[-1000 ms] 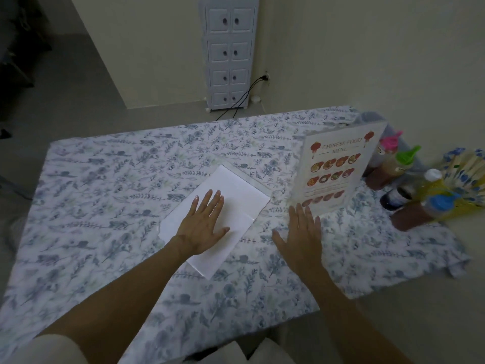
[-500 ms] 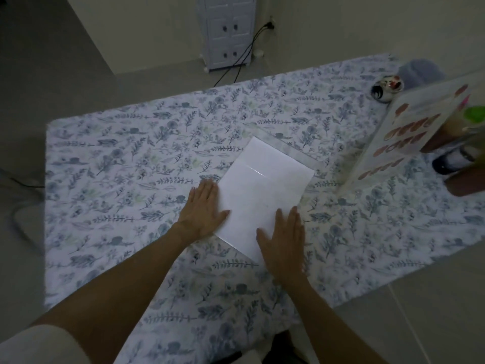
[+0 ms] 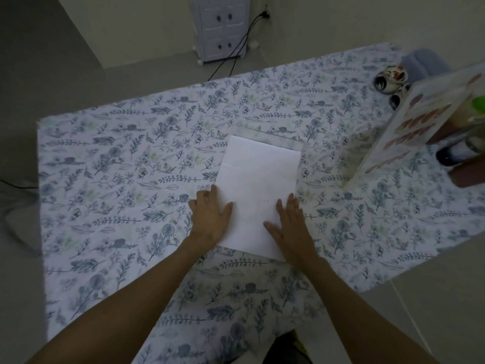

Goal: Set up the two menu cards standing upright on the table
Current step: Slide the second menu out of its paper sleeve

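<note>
two flat hands — left hand [image 3: 210, 216], right hand [image 3: 291, 227] — pressing blank-side-up menu card [image 3: 258, 187], second card [image 3: 420, 124] upright

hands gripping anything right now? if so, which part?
Nothing is gripped. Left hand and right hand lie flat, fingers spread, on the near side edges of the flat menu card, pressing rather than holding it.

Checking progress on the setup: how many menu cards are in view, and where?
2. One menu card lies flat, blank side up, at the table's middle under both hands; the other stands upright at the right edge, before the bottles.
</note>
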The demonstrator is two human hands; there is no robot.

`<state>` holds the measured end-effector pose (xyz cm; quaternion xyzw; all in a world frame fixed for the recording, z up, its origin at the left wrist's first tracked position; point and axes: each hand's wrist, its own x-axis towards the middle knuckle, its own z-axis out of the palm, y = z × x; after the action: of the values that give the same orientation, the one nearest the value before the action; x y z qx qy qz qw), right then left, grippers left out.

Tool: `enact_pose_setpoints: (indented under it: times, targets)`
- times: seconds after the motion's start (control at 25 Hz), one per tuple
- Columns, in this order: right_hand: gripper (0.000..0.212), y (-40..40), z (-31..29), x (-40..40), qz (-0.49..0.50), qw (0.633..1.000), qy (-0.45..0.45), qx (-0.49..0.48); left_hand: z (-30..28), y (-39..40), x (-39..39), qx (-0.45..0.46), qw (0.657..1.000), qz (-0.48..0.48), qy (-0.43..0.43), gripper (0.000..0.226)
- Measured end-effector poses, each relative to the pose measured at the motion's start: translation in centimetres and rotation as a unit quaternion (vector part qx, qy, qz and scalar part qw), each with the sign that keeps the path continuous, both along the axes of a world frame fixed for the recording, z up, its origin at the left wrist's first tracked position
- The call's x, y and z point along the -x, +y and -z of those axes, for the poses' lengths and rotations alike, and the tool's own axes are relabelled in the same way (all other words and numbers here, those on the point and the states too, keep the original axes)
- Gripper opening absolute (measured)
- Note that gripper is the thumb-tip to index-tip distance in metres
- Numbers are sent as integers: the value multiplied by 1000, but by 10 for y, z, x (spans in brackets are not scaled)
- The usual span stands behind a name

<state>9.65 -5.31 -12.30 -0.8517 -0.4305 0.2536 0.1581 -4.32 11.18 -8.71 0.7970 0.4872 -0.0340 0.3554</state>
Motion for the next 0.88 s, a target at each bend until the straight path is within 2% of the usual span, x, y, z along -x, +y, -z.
enact_pose_setpoints:
  times: [0.08,0.2,0.24,0.36,0.4,0.44,0.52,0.64,0.72,0.8,0.84,0.88]
  targets:
    - [88,1,-5,-10,-35,999,24,18,-3,-3,4,21,999,-22,-10,63]
    - [60,-2,-17,-31,-93,993,54,44,-12,2,16,80,995,-16,-57,59]
    - [59,-6,-19,-41,-122,990,49,42,-17,4,22,109,992,-8,-68,57]
    - [90,-19,-33,-66,-177,984,22,14,-27,19,32,233,962,-57,-131,45]
    - [90,-20,-38,-69,-158,987,27,-17,-34,23,32,277,945,-84,-152,42]
    - [81,-21,-44,-68,-130,989,44,-61,-43,26,30,316,930,-99,-157,41]
    - [52,-16,-58,-62,-7,985,98,-143,-63,30,29,380,906,-100,-156,29]
    - [42,-11,-64,-63,72,963,74,-247,-80,35,36,425,882,-31,-201,41]
    - [36,-5,-65,-71,58,945,82,-311,-80,35,39,365,901,-1,-234,42]
    - [26,8,-74,-76,72,924,116,-358,-76,34,37,200,952,-14,-231,41]
    - [23,14,-81,-78,77,915,130,-375,-73,33,34,107,967,-23,-230,40]
    - [23,21,-91,-81,89,913,143,-372,-71,32,29,35,968,-35,-246,34]
